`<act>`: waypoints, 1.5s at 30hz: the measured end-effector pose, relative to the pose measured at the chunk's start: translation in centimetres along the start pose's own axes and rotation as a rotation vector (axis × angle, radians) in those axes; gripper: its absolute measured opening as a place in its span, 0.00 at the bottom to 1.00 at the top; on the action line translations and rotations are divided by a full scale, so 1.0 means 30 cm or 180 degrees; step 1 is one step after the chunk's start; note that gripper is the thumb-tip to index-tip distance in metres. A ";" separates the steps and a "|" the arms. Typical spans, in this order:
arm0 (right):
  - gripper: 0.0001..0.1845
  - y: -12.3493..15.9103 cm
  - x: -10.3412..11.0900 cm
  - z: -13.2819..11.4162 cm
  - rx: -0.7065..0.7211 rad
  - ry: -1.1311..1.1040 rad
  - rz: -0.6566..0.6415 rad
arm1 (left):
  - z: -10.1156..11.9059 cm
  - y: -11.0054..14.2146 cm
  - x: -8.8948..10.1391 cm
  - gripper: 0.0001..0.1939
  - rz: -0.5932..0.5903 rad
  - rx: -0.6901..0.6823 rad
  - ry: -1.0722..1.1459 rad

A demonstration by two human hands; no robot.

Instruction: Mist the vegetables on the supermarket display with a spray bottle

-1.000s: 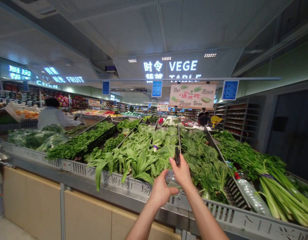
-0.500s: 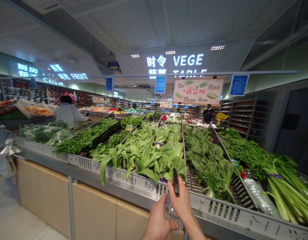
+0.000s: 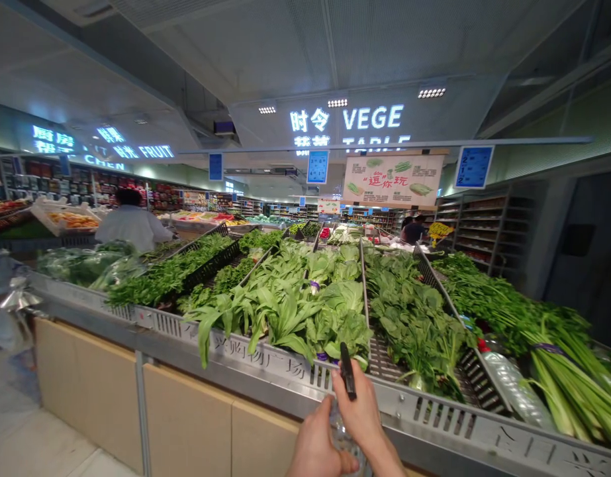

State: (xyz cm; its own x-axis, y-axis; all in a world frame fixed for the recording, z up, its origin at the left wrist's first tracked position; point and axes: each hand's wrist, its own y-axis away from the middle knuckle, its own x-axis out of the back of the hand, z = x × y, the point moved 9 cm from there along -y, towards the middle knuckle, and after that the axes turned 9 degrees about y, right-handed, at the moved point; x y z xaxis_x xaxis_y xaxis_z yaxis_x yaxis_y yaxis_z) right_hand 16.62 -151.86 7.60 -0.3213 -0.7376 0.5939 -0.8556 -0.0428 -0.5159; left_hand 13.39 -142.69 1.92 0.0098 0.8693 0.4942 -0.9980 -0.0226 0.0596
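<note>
Both my hands are low in the middle of the head view, in front of a metal vegetable stand (image 3: 265, 371). My left hand (image 3: 318, 447) grips a clear plastic bottle (image 3: 341, 437) from below. My right hand (image 3: 362, 414) is closed over the bottle's top and holds a thin black object (image 3: 347, 371) that sticks up past the fingers. Just beyond the hands lie leafy greens (image 3: 305, 311) and, to the right of a black divider, darker spinach-like leaves (image 3: 414, 318).
Celery bunches (image 3: 558, 358) and a lying plastic bottle (image 3: 514, 391) are at the right. Herbs (image 3: 166, 278) and bagged greens (image 3: 81, 265) fill the left. A person in white (image 3: 131, 225) stands far left, another person (image 3: 414, 230) far behind. Tiled floor (image 3: 32, 444) lies at lower left.
My hands with the bottle dropped from over the greens to below the stand's front rail and nearer to me. The view shifted slightly; the person in white drifted a little left.
</note>
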 end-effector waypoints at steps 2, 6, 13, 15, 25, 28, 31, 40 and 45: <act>0.14 0.000 0.000 0.001 -0.0030 0.0030 -0.0002 | 0.001 0.000 -0.001 0.45 -0.0043 0.0011 0.0001; 0.16 -0.009 0.019 -0.012 0.0057 -0.0041 0.0189 | 0.022 -0.007 0.011 0.41 0.0011 -0.0177 0.0128; 0.18 -0.022 0.048 -0.029 0.0107 -0.0285 0.0363 | 0.071 -0.004 0.036 0.42 0.0073 -0.0491 0.0486; 0.18 -0.023 0.051 -0.027 0.0084 -0.0282 0.0376 | 0.084 -0.002 0.036 0.40 0.0037 -0.0583 0.0521; 0.21 -0.036 0.092 -0.026 0.0043 -0.0110 0.0433 | 0.122 -0.005 0.017 0.35 -0.0066 -0.0756 0.0848; 0.22 -0.027 0.109 -0.020 0.0078 -0.0087 0.0532 | 0.132 -0.002 0.007 0.37 -0.0100 -0.0821 0.0933; 0.22 -0.004 0.118 0.004 0.0062 -0.0050 0.0619 | 0.127 0.000 -0.011 0.40 -0.0140 -0.0779 0.0927; 0.15 0.058 0.127 0.082 -0.0089 0.0000 0.0646 | 0.076 -0.003 -0.099 0.44 -0.0281 -0.0533 0.0618; 0.17 0.067 0.139 0.097 -0.0181 0.0018 0.0666 | 0.086 0.008 -0.103 0.41 -0.0253 -0.0648 0.0668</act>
State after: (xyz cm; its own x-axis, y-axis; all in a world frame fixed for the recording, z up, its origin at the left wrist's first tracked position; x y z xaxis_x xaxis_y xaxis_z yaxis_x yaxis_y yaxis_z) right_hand 14.75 -156.97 7.24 -0.4964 -0.7225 0.4812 -0.7914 0.1489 -0.5928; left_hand 13.28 -146.68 2.66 0.0963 0.9479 0.3036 -0.9869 0.1305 -0.0946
